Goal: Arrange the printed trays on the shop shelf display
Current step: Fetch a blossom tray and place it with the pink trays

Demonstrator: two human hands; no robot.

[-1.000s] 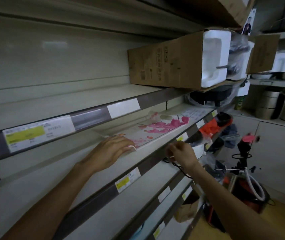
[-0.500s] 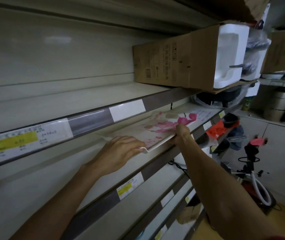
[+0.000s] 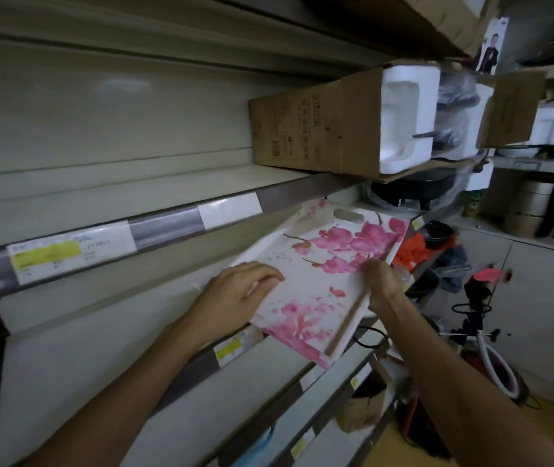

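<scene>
Honestly nothing here is readable. The shelf-edge price tag [image 3: 70, 256] on the left has a yellow patch and some scribbly print, way too blurry. The cardboard box [image 3: 316, 126] up on the far shelf has printed characters and a barcode-ish block, also illegible.

— What do I have on the head feed?

— I see a white rectangular tray printed with pink blossoms [image 3: 329, 271], tilted, its near corner hanging out past the grey shelf edge [image 3: 167, 227]. My left hand [image 3: 235, 298] grips its left rim, fingers curled over onto the printed face. My right hand [image 3: 383, 284] holds the right rim.

— And above?

— A brown cardboard box [image 3: 316, 126] with white foam packing [image 3: 403, 119] showing at its open end sits on the upper shelf.
</scene>
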